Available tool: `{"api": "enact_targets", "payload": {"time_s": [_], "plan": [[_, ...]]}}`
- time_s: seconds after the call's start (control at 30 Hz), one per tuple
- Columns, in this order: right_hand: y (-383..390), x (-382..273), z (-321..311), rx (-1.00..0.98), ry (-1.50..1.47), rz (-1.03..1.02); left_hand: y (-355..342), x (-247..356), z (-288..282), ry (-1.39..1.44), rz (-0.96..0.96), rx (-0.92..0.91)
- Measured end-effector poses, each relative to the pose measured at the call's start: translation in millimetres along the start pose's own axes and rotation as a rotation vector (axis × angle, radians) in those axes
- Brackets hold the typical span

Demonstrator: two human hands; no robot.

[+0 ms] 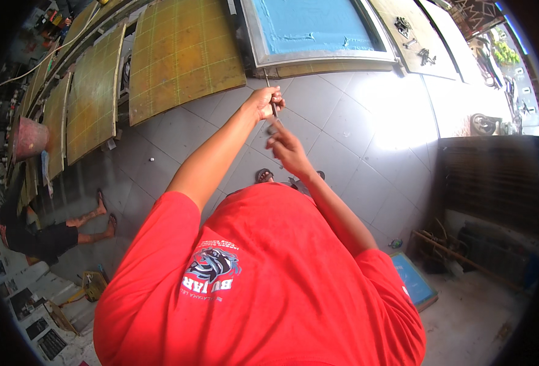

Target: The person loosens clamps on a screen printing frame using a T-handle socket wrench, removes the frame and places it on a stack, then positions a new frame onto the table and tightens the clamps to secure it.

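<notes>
My left hand is closed around a thin dark rod-like tool. Its slim upper end reaches toward the near edge of a metal-rimmed frame with a blue panel. Just below, my right hand is by the tool's lower end, index finger stretched toward it and the other fingers loosely bent. Motion blurs this hand, so whether it touches the tool cannot be made out. The tool's exact kind is too small to tell.
Yellow-brown boards with grid lines line the left. Small dark metal parts lie on a pale board at upper right. A pinkish bucket hangs at left, near another person. Behind me at right lies a blue framed panel.
</notes>
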State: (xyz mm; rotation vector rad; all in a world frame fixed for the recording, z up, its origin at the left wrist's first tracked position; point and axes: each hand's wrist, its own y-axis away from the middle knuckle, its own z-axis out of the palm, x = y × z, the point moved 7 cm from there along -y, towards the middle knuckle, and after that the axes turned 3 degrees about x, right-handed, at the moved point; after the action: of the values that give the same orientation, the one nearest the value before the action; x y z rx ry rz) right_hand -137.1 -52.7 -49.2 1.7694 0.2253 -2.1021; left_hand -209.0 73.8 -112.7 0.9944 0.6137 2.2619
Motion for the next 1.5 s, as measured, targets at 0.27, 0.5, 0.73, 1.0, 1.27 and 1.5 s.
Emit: {"api": "enact_targets", "payload": {"time_s": [0.27,0.5,0.73,1.0,1.27,1.5], "plan": [[-10.3,50.5,-4.1,-0.054,-0.2,0.354,0.4,3.9,-4.0,0.099,0.051,-0.005],[-22.0,86.7,-32.5,0.277,-0.131,0.269,2.2,1.1,-0.7,0.174,0.092,0.069],[-1.5,73.3,-27.8,0.478,-0.288,0.367,-2.0,5.1,-5.7,0.134,0.156,0.052],[4.3,26.7,-26.0,0.316,-1.017,0.209,-5.5,0.5,-3.6,0.213,0.131,-0.025],[3.7,-10.6,3.4,0.138,-0.36,0.013,12.0,-9.9,-9.1,-0.205,-0.169,0.176],[-0.4,17.8,33.2,-0.133,-0.014,0.058,24.8,-2.6,-1.2,-0.246,-0.219,0.135]]}}
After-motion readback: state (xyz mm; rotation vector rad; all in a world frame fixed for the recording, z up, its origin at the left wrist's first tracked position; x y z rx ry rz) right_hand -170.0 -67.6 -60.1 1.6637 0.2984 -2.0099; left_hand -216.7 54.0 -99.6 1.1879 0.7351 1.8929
